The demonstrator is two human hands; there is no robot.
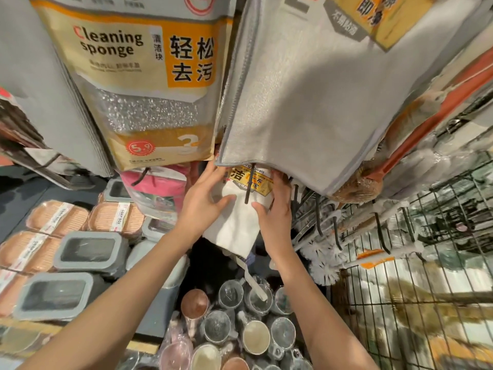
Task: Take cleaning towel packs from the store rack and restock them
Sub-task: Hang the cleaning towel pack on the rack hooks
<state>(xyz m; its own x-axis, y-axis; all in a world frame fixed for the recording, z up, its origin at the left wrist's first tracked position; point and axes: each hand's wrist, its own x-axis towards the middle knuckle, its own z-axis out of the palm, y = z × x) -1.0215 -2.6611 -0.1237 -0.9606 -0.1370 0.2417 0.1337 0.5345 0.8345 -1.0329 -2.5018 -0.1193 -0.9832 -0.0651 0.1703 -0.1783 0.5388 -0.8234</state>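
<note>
A white cleaning towel pack with a yellow label hangs on a black rack hook in the middle of the view. My left hand grips its left edge and my right hand grips its right edge, thumbs on the front. A large grey towel pack hangs above and partly covers the white pack's top. The rest of the hook is hidden behind it.
A cleaning sponge pack hangs at upper left, a pink bag below it. Soap boxes and grey lidded containers lie at left, wrapped cups below, white brushes and a wire rack at right.
</note>
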